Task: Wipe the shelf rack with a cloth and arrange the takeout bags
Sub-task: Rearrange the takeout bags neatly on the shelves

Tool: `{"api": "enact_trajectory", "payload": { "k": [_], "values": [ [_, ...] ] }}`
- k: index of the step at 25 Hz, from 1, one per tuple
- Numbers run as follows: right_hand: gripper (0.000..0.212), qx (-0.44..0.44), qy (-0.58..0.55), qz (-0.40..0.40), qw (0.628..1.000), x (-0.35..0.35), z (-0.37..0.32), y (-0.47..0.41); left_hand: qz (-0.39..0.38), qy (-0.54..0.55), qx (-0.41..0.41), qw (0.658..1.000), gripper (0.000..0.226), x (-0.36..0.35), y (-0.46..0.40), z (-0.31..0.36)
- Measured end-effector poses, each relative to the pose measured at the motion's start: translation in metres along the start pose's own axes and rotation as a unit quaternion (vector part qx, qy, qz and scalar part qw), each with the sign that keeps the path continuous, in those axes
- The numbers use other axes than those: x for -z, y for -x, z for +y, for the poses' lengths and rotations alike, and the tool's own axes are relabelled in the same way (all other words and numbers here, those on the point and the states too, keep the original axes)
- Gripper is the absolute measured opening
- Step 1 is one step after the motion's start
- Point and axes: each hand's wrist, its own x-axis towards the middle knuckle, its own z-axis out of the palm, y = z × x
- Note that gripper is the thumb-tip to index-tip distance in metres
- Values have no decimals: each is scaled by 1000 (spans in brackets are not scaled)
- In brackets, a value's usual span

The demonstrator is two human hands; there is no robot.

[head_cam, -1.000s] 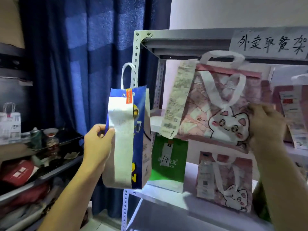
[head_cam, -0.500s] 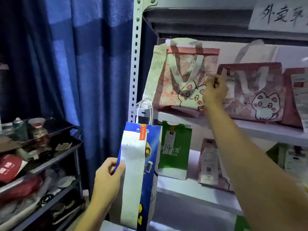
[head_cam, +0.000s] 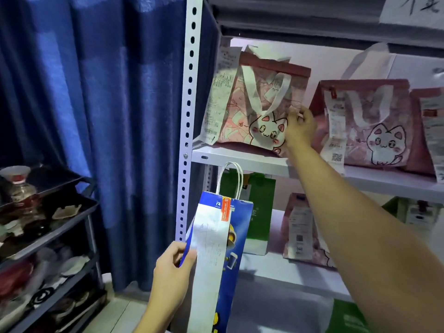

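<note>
A pink cat-print takeout bag (head_cam: 254,102) with a long receipt stands at the left end of the upper shelf (head_cam: 240,159) of the grey metal rack. My right hand (head_cam: 299,127) reaches up and grips its right edge. My left hand (head_cam: 171,270) holds a tall blue paper bag (head_cam: 236,248) with white twine handles and a white receipt down its front, low in front of the rack's left post (head_cam: 188,116). A second pink cat bag (head_cam: 367,126) stands to the right on the same shelf.
On the lower shelf stand a green bag (head_cam: 254,212) and another pink bag (head_cam: 302,231). A dark blue curtain (head_cam: 96,116) hangs left of the rack. A black cart (head_cam: 48,224) with dishes and clutter stands at far left. A handwritten sign (head_cam: 413,13) hangs top right.
My right hand carried the pink cat bag onto the upper shelf's left end and keeps hold of it. My left hand lowered the blue bag. The view came closer to the rack.
</note>
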Motion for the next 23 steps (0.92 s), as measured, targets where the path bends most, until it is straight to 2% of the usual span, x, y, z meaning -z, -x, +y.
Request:
{"api": "enact_trajectory", "payload": {
  "k": [5,9,11,14,16,18,20,23],
  "values": [
    [36,-46,22,-7,999,6,-4,3,-24,-2,5,1000,13,-6,-1,-9],
    [64,-20,75,-39,996,27,-21,44,-38,9,1,999,16,-11,2,-13],
    [61,28,77,-41,996,48,-24,85,-41,10,2,999,14,-16,4,-20],
    [36,72,71,-53,993,88,4,163,-38,7,9,999,11,-28,10,-39],
    [28,26,96,-64,993,116,42,220,-45,12,16,999,9,-39,17,-53],
    [29,-79,126,-74,986,144,84,275,-57,15,28,998,8,-51,24,-67],
    [28,-178,137,-95,970,168,120,319,-73,9,47,996,7,-62,34,-80],
    [20,-255,152,-131,946,197,157,356,-90,-8,77,993,6,-79,51,-103]
  ]
}}
